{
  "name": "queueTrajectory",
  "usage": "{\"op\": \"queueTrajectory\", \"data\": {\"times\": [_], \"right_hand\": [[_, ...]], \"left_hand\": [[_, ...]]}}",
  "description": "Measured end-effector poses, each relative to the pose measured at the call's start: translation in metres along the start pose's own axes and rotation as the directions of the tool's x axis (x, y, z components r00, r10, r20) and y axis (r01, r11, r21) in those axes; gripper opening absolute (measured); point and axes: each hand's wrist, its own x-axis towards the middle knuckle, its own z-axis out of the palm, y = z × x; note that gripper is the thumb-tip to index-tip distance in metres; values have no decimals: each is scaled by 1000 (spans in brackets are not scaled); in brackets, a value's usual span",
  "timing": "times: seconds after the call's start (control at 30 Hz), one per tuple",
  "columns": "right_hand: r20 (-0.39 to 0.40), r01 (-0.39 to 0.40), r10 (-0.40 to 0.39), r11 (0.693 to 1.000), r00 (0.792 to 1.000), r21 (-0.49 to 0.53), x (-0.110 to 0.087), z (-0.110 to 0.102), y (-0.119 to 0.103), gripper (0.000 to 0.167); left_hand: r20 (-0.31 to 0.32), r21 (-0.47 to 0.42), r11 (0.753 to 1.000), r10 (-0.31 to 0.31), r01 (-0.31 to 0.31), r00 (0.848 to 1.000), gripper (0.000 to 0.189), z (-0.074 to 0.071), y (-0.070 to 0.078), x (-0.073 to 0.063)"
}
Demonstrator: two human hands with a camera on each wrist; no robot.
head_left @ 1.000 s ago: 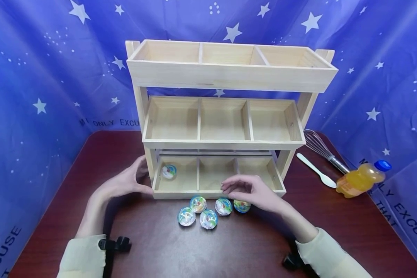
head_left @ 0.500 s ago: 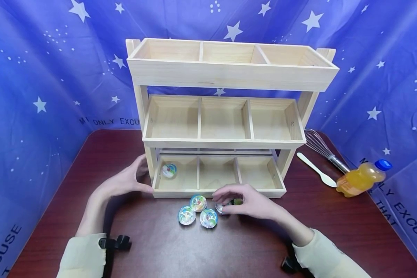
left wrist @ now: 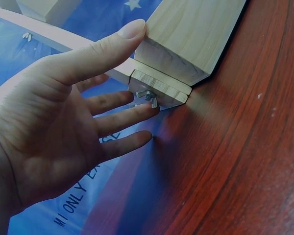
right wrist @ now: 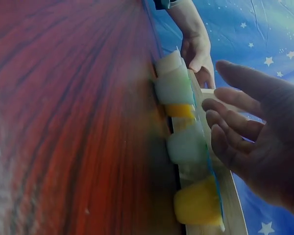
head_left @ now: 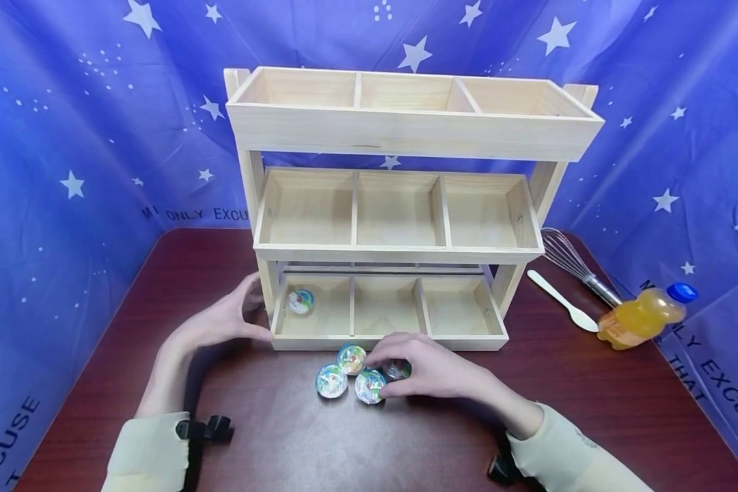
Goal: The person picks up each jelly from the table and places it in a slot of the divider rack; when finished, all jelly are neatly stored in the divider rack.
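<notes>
My left hand [head_left: 223, 321] is at the left end of the wooden rack [head_left: 369, 130]. In the left wrist view its thumb rests on the bottom bin's wooden corner [left wrist: 186, 36], with the other fingers spread beside a wing nut [left wrist: 148, 95]. My right hand [head_left: 433, 367] hovers over jelly cups with loosely bent fingers, holding nothing. Foil-lidded cups [head_left: 352, 359] stand in front of the rack, and one [head_left: 398, 370] shows between thumb and fingers. In the right wrist view a yellow cup [right wrist: 198, 201] and whitish cups [right wrist: 187, 143] stand in a row. Another cup [head_left: 301, 301] lies in the bottom-left compartment.
The rack has three tiers, each split into three compartments. At the right lie a whisk [head_left: 581, 266], a white spoon [head_left: 562, 301] and an orange drink bottle [head_left: 642, 318]. A blue star-printed curtain [head_left: 74, 137] surrounds the dark red table [head_left: 320, 444].
My right hand has moved left and slightly toward me over the cups, covering the rightmost one. My left hand and the cups have stayed in place.
</notes>
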Motion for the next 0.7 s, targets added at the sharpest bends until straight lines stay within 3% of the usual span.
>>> {"op": "queueTrajectory", "data": {"times": [0.2,0.7], "right_hand": [[8,-38,40,988,999,-150,3,8,-4,46],[-2,-25,25,960,1000,-279,4,15,-8,53]], "left_hand": [[-4,10,1000,2,-2,1000,113,0,0,1],[-1,5,1000,-9,9,1000,113,0,0,0]]}}
